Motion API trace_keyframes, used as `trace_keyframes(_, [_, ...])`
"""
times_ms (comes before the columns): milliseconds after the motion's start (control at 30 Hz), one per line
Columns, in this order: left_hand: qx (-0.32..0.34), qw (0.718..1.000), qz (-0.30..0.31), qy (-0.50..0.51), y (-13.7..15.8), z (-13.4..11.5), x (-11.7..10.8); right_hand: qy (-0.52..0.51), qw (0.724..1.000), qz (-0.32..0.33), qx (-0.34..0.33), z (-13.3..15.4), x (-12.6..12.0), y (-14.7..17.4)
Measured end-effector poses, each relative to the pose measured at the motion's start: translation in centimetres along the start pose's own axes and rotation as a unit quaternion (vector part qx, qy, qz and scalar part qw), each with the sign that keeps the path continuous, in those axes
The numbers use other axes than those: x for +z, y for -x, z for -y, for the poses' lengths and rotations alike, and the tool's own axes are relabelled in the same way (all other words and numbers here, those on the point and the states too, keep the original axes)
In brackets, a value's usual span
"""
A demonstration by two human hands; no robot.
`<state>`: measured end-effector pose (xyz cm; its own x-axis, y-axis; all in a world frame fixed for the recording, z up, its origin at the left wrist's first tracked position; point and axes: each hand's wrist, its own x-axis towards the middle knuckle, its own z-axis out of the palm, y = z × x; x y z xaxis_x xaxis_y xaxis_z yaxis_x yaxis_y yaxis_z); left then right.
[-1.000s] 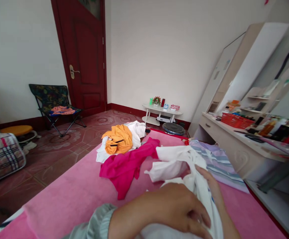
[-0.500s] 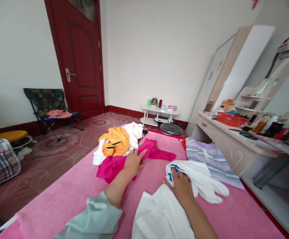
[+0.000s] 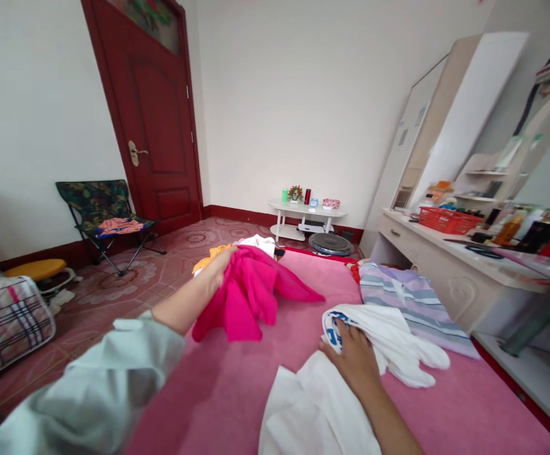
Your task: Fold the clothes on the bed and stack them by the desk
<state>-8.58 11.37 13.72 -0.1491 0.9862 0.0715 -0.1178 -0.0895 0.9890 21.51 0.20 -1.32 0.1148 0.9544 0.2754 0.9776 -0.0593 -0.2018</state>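
Note:
My left hand (image 3: 218, 265) is closed on a bright pink garment (image 3: 256, 291) and holds it partly raised above the bed, with one end trailing on the pink cover. Cloth hides most of those fingertips. My right hand (image 3: 353, 351) lies with fingers apart on a white garment (image 3: 398, 338) with a blue print. Closer to me, another white cloth (image 3: 312, 404) lies along my right forearm. Behind the pink garment, an orange garment (image 3: 212, 254) and a white one (image 3: 260, 243) are partly hidden.
A striped lavender garment (image 3: 398, 297) lies along the bed's right side. Beyond it stands a dressing table (image 3: 426, 253) with a red basket (image 3: 448, 220) and bottles. A folding chair (image 3: 108, 221) and a low white table (image 3: 303, 207) stand farther off.
My left hand has taken up the bright pink garment and raised it, moving a little left. The garment now covers much of the orange one. My right hand stays on the white garment.

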Motion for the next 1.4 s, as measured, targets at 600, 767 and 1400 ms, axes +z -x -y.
trace_keyframes(600, [0.213,0.755,0.116,-0.610,-4.5,5.0,-3.1,-0.042,0.999,0.001,0.016,0.0,-0.2,0.1])
trace_keyframes(767, [0.170,0.727,0.115,-0.655,-3.6,8.9,-3.9,-0.045,0.999,0.009,0.017,0.1,-0.6,0.0])
trace_keyframes(1400, [0.023,0.970,0.242,-0.021,9.6,11.9,10.2,-0.257,0.946,0.107,-0.166,4.5,-7.3,1.7])
